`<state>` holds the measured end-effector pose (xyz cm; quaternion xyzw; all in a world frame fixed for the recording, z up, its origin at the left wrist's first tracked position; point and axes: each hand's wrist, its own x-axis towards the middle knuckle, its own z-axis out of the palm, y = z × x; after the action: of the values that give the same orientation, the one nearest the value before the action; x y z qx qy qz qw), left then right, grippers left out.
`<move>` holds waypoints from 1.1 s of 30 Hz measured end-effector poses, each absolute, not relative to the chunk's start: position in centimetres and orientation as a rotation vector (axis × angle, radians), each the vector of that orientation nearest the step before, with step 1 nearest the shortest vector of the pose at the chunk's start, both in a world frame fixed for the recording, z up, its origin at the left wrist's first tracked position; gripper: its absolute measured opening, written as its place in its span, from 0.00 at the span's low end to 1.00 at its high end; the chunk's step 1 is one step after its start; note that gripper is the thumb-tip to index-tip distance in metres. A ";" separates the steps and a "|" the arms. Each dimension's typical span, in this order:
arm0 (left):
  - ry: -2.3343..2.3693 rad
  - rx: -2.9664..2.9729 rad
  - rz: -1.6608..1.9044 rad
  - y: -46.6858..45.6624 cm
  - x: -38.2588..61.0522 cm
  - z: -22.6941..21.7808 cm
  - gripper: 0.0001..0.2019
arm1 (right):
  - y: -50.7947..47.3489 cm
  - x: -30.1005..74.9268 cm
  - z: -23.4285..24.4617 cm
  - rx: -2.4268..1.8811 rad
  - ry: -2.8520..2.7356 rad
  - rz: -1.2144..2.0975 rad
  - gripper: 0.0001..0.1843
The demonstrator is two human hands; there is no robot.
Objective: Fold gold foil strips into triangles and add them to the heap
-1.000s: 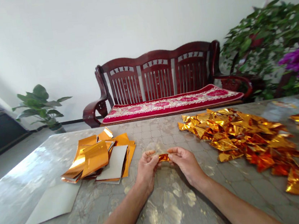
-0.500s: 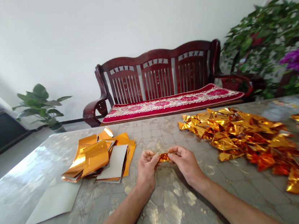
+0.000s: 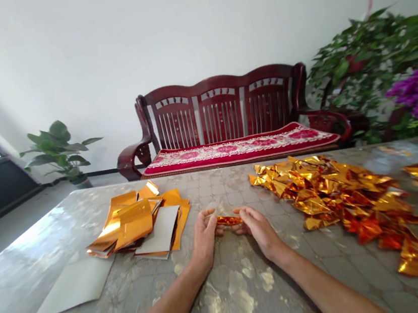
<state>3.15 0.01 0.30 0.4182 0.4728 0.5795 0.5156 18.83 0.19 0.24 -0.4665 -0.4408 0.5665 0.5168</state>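
Note:
Both of my hands hold one small folded piece of gold foil paper (image 3: 229, 220) just above the marbled table (image 3: 229, 291). My left hand (image 3: 204, 237) pinches its left end, and my right hand (image 3: 258, 227) pinches its right end. The piece looks thin and stretched sideways between my fingertips. A stack of flat gold and white sheets (image 3: 141, 224) lies to the left of my left hand. A heap of folded gold foil pieces (image 3: 345, 198) spreads out to the right of my right hand.
A single white sheet (image 3: 74, 287) lies at the near left of the table. Behind the table stands a dark wooden bench (image 3: 223, 119) with a red cushion. A potted plant (image 3: 59, 149) is at the far left, and leafy plants with purple flowers (image 3: 413, 85) at the right.
The foil piece has gone from a crumpled bunch to a flatter, longer strip as my hands drew slightly apart. The view has tilted down a little.

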 end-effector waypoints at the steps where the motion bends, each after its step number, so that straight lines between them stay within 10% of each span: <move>1: 1.147 1.019 1.387 0.0 3.1 0.3 0.22 | 0.2 19.0 0.2 -1.123 -1.053 1.361 0.20; 33: 1.222 1.134 1.393 0.1 3.9 -0.2 0.16 | 0.4 17.6 0.4 -1.209 -1.244 1.037 0.15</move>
<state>3.92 0.14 -0.18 0.4619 0.4976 0.5673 0.4660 17.58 0.41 0.40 -0.5068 -0.5215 0.4346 0.5313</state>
